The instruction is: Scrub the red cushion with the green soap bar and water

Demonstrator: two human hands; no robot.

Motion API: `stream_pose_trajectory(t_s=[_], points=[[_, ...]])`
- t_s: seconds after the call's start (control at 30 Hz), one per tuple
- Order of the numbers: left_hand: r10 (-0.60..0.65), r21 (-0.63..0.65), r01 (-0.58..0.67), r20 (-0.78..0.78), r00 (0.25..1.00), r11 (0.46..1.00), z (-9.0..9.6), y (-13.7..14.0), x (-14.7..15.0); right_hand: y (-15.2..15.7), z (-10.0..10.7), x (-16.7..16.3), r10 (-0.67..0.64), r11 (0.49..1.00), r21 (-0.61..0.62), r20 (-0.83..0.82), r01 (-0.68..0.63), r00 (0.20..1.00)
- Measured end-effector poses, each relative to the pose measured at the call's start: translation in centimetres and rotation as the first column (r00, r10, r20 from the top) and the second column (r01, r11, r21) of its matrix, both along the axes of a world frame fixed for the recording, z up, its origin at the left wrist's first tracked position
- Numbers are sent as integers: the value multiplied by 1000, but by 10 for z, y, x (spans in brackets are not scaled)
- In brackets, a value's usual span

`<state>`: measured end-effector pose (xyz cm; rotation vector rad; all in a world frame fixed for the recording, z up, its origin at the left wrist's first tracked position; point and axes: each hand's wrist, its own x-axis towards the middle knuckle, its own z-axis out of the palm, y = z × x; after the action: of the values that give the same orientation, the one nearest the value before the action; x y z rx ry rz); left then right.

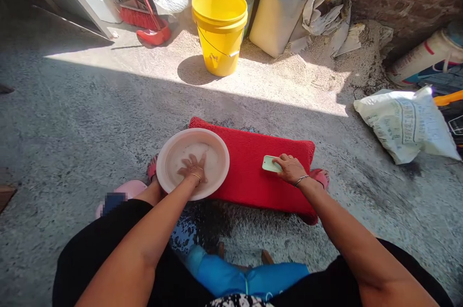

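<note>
The left hand (193, 169) is spread flat in the basin (193, 163); the soap (271, 164), likely slippery, is gripped edgewise by the right hand (290, 168) on the mat (249, 172), at 3 o'clock of the basin.

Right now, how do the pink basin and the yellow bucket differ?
The pink basin is wide and shallow; the yellow bucket is tall and deep. The basin lies in shadow, partly on the red mat, with the left hand in it; the bucket stands in sunlight, untouched. Both are round and open-topped.

Rough concrete floor (72, 118), nubbly red mat (253, 167), smooth plastic basin (217, 145), glossy yellow bucket (219, 32).
</note>
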<state>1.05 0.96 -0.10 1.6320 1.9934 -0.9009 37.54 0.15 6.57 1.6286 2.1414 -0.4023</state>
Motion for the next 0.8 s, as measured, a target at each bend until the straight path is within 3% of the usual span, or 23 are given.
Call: stream_pose_trajectory(t_s=[0.17, 0.27, 0.33, 0.47, 0.63, 0.8], points=[[4, 17, -4, 7, 1000, 1000, -4, -1, 0, 11, -15, -110, 174, 983, -35, -179, -183, 968], [1, 15, 0, -10, 1000, 1000, -3, -1, 1, 13, -23, -132, 201, 976, -42, -221, -215, 954], [-3, 11, 3, -17, 1000, 1000, -1, 0, 1, 12, -27, -125, 192, 977, -52, -220, -208, 956], [-9, 13, 9, -11, 1000, 1000, 1, 1, 1, 6, -28, -66, 116, 989, -79, -148, -128, 982], [-8, 20, 8, -13, 1000, 1000, -6, 1, -2, -15, -20, 51, -23, 995, -95, 26, 25, 999], [1, 23, -1, -13, 1000, 1000, -10, 1, -3, -42, -3, 144, -222, 960, -95, 324, 265, 920]])
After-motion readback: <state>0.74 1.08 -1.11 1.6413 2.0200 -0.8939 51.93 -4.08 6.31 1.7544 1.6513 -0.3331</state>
